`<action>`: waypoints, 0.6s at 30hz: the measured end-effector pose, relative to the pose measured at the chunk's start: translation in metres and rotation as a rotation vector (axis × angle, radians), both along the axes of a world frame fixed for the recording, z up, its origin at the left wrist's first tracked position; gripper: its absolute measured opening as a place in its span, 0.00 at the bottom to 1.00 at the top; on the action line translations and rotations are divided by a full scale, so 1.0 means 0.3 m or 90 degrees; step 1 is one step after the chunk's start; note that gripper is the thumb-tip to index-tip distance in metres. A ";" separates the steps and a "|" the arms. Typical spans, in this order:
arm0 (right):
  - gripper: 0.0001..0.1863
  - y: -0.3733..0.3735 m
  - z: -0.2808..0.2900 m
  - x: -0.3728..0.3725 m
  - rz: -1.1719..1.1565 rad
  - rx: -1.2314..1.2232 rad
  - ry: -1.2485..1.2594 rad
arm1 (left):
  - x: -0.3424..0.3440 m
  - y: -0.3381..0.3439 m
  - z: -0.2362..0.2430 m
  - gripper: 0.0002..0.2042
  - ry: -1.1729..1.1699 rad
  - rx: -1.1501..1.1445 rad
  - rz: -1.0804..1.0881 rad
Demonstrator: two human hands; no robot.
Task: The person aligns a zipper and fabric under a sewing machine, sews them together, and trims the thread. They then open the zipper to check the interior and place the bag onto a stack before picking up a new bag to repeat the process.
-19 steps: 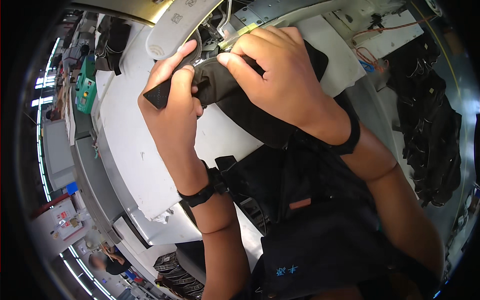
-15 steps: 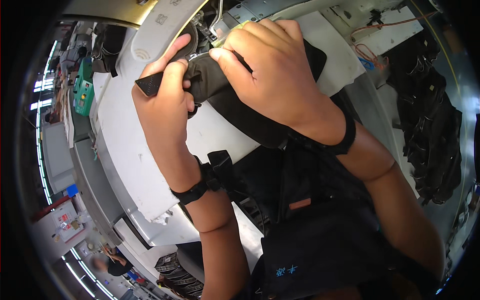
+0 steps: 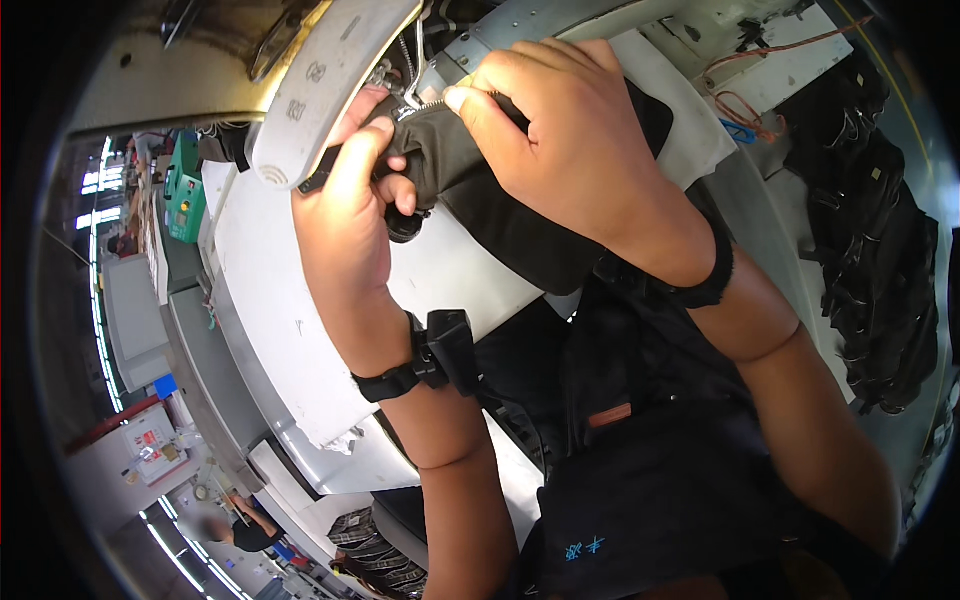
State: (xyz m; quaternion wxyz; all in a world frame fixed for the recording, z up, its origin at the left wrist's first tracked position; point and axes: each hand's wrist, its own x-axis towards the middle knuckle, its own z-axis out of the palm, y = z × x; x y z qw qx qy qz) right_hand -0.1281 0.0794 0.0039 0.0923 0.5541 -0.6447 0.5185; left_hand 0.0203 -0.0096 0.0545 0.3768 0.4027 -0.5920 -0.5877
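A dark olive-black fabric piece (image 3: pixel 520 225) with a metal zipper (image 3: pixel 430 106) along its far edge lies under the pale sewing machine head (image 3: pixel 335 90). My left hand (image 3: pixel 345 225) pinches the fabric near the zipper's left end, its fingertips partly hidden behind the machine head. Bunched cloth sits between its thumb and curled fingers. My right hand (image 3: pixel 575 145) is closed over the far edge of the same piece, thumb pressed beside the zipper teeth. A small round black part (image 3: pixel 404 226) hangs below my left fingers. The needle area is hard to make out.
The white worktable (image 3: pixel 270 300) spreads to the left and beneath the work. Dark garments (image 3: pixel 870 240) hang in a heap at the right. An orange cord (image 3: pixel 750 65) lies at the far right. A green box (image 3: pixel 184 190) stands far left, and another person (image 3: pixel 250 525) is farther off.
The whole view has shifted slightly, and the machine head now covers more of my left fingers and the dark strip there. Both hands keep their hold on the fabric.
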 end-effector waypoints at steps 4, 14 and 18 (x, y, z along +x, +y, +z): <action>0.08 0.016 -0.015 -0.027 0.008 -0.010 -0.053 | -0.027 0.029 -0.039 0.17 0.076 -0.031 -0.040; 0.12 0.009 0.008 -0.059 0.004 0.006 0.024 | -0.045 0.052 -0.024 0.16 0.157 0.059 0.009; 0.12 0.009 0.014 -0.061 -0.002 0.010 0.043 | -0.067 0.077 -0.027 0.16 0.125 0.056 0.073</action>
